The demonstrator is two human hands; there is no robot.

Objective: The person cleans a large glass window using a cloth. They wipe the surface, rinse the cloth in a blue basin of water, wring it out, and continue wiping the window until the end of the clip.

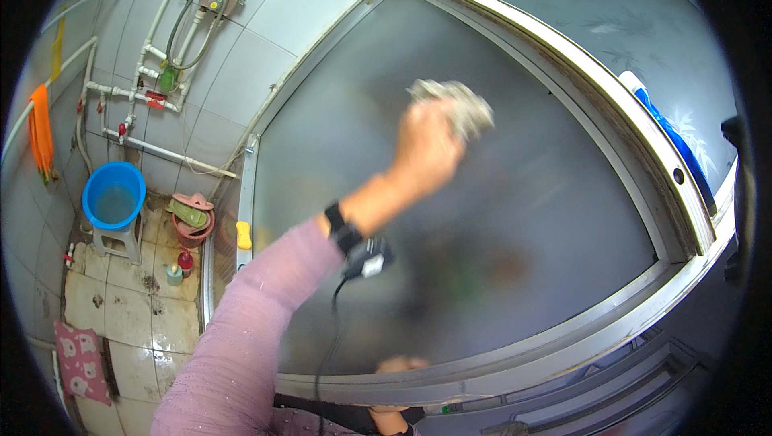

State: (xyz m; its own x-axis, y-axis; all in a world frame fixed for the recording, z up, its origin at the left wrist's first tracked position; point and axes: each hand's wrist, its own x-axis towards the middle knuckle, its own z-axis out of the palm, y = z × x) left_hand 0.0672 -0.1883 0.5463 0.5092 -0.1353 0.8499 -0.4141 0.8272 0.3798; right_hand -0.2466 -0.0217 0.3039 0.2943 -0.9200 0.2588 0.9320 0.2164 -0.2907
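Observation:
My left hand (pixel 426 146) is closed on a crumpled grey-white cloth (pixel 460 108), blurred by motion, over the upper middle of a frosted glass panel (pixel 354 187). A light metal frame (pixel 482 384) surrounds the panel. The left arm has a mauve sleeve, and a black band with a small dark device and a cable sits at its wrist. At the panel's lower edge is my right hand (pixel 402 364), its middle hidden by the frame. Its wrist shows below, and its fingers are too hidden and blurred to read.
Left of the panel, a blue bucket (pixel 114 196) of water stands on a grey stool (pixel 117 236). Nearby are a pink basket (pixel 193 231) with slippers, two small bottles (pixel 186 262), and a yellow sponge (pixel 244 235). White pipes (pixel 177 154), an orange cloth (pixel 41 134) and a pink mat (pixel 82 362) lie beyond.

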